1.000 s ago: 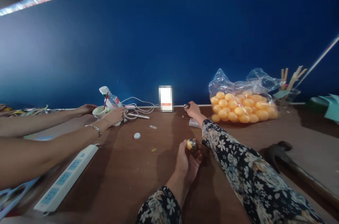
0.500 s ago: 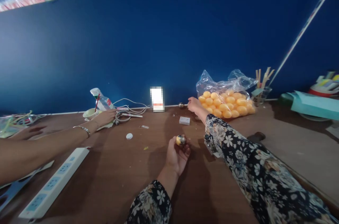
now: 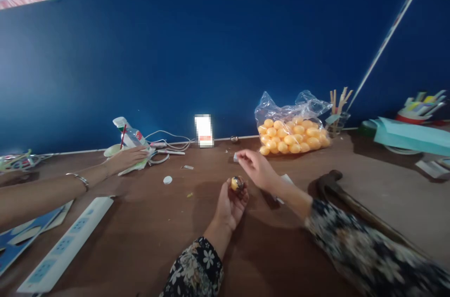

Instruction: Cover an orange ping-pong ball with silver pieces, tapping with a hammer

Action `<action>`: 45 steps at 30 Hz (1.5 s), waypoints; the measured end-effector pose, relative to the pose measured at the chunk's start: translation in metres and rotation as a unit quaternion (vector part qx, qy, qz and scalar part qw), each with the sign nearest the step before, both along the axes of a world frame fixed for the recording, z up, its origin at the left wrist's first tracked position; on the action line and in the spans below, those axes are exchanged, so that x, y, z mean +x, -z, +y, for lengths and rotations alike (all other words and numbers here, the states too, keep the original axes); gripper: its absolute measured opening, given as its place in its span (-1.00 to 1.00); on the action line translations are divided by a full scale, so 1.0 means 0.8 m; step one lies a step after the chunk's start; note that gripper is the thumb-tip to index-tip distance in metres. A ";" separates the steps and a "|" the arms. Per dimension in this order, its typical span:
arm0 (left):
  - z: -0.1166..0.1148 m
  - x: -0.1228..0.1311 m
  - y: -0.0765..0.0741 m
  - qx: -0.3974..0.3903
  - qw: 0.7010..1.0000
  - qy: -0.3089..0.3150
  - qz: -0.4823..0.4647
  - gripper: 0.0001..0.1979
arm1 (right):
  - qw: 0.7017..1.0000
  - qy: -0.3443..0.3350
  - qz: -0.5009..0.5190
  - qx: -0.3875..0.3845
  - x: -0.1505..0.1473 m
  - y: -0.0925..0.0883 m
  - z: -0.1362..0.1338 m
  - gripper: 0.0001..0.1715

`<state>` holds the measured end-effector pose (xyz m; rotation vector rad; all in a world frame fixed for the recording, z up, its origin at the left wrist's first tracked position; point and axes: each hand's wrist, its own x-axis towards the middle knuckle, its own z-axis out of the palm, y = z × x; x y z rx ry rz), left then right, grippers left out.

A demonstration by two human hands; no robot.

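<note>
In my left hand [image 3: 229, 208], held low over the table, is a small yellow egg-shaped ball [image 3: 237, 183] partly covered with shiny dark and silvery patches. My fingers curl around its lower side. Above it and to the right, my right hand [image 3: 256, 166] has thumb and fingertips drawn together. Whether a tiny piece is between them I cannot make out. The small pale box [image 3: 236, 158] lies beyond those fingertips and is mostly hidden by them. Another shiny ball [image 3: 234, 139] rests near the wall.
A clear bag of yellow egg-shaped balls [image 3: 293, 135] stands at the back. A hammer [image 3: 333, 189] lies right, a power strip [image 3: 66, 245] left. Another person's hand [image 3: 131, 157] is beside a plastic bottle [image 3: 131, 135] and cables [image 3: 172, 136]. A white cap [image 3: 168, 180] lies mid-table.
My right hand has drawn back from beside the bag and the far shiny ball toward my left hand. My left hand still holds its ball, turned to show more yellow.
</note>
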<state>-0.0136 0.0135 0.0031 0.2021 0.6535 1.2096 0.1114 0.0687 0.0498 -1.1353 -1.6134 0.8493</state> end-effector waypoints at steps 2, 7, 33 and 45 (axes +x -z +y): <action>-0.003 0.002 -0.002 0.010 1.000 -0.007 -0.011 -0.81 | 0.995 -0.008 -0.043 0.085 0.009 0.012 -0.048 -0.75; -0.009 0.004 -0.004 0.053 0.998 0.015 -0.001 -0.83 | 0.983 0.030 -0.100 0.148 0.032 0.037 -0.102 -0.64; -0.006 0.005 -0.012 0.021 0.995 -0.001 0.093 -0.79 | 0.933 0.048 -0.303 0.188 0.108 0.031 -0.099 -0.75; -0.007 0.003 -0.007 0.031 0.994 0.015 0.101 -0.72 | 0.828 0.041 -0.545 0.128 0.111 0.022 -0.061 -0.74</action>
